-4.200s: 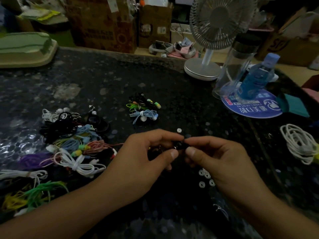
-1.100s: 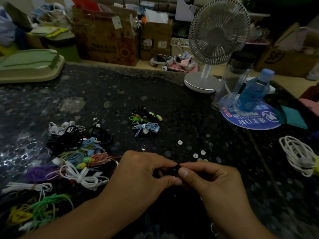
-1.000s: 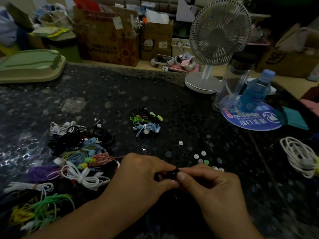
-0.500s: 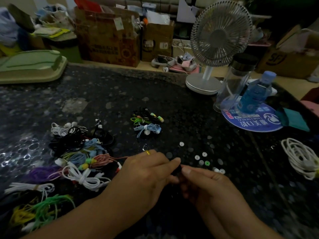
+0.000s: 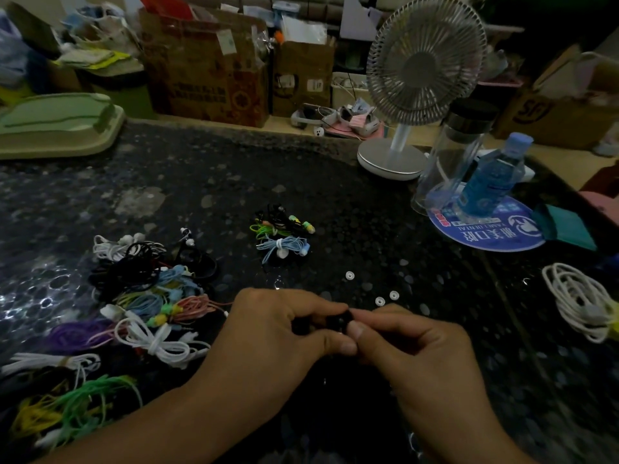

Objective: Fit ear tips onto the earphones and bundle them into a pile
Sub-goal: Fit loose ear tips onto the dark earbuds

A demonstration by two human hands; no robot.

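Item: black earphone [image 5: 338, 321], held above the near middle of the dark speckled counter [image 5: 234, 169]. Only a small dark part shows between the two hands; its cord cannot be made out against the counter.

Left hand [image 5: 278, 333]: grip narrow, thumb and forefinger pinching the earphone from the left.

Right hand [image 5: 412, 343]: grip narrow, thumb and forefinger pinching the same dark piece from the right. Whether an ear tip is already between these fingers is too dark and small to tell.

Loose ear tips [image 5: 379, 300]: a few small white rings lying on the counter just beyond the hands, one more [image 5: 349, 274] farther out.

Small pile [image 5: 283, 234]: black, green and pale blue earphones, bundled, at mid-counter. It is apart from the large heap.

Large heap [image 5: 144, 296]: many coloured earphones, left side of the counter.

White cable coil [image 5: 582, 303]: right edge.

Also present: desk fan [image 5: 425, 58], clear bottle [image 5: 459, 152], blue bottle [image 5: 492, 175].

Step in hand, as judged: seating a tip on the black earphone's nozzle.

Next move calls for: a steady push with a slight twist until the tip sits square, a check of the other bud, then winding the cord and laying the bundle on the small pile.
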